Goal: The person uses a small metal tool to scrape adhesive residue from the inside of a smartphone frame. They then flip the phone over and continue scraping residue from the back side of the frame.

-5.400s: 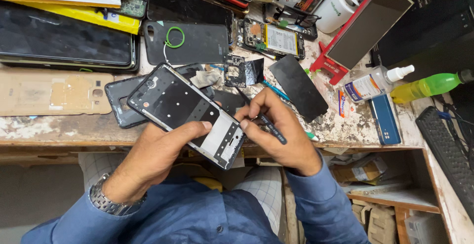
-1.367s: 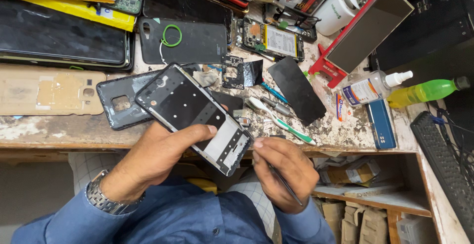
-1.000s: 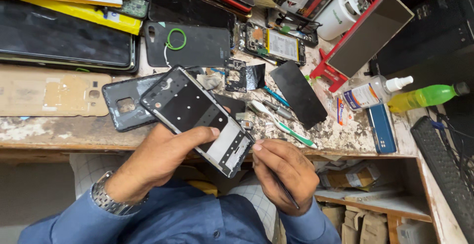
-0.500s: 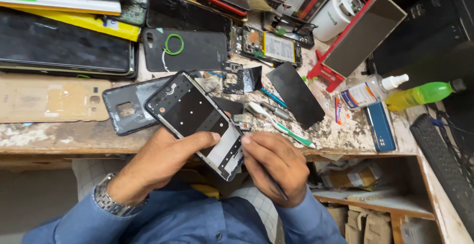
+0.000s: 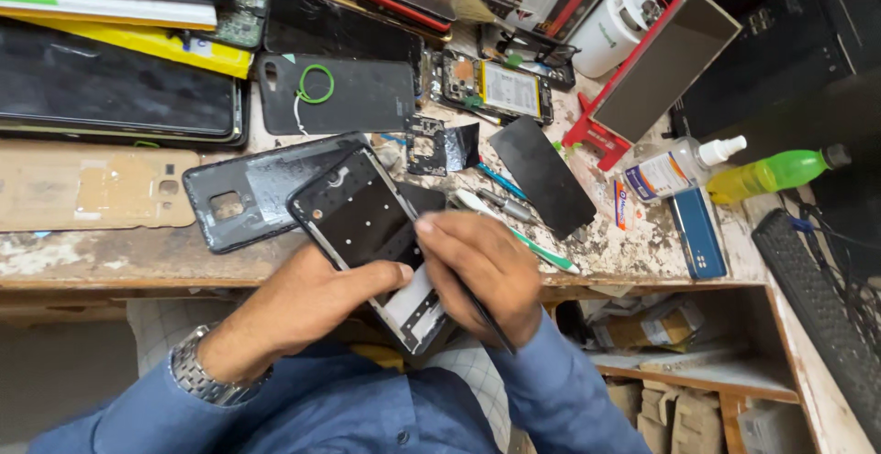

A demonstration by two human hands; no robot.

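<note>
**Opened phone frame worked at the table's edge**

From the head camera: the left hand (image 5: 312, 302) is gripping a stripped black phone frame (image 5: 367, 234), thumb pressed across its lower half, holding it tilted over the edge of the table (image 5: 119, 257). The right hand (image 5: 482, 270) is closed around a thin dark tool (image 5: 486, 321), fingertips pressing on the frame's middle. The frame is hanging partly off the table; a slip of the tool could gouge it or knock it into the lap. Just beyond the left hand one grey back cover (image 5: 248, 197) is lying; further beyond the right hand, two bottles, one clear (image 5: 684, 165), one green (image 5: 771, 171).
</note>
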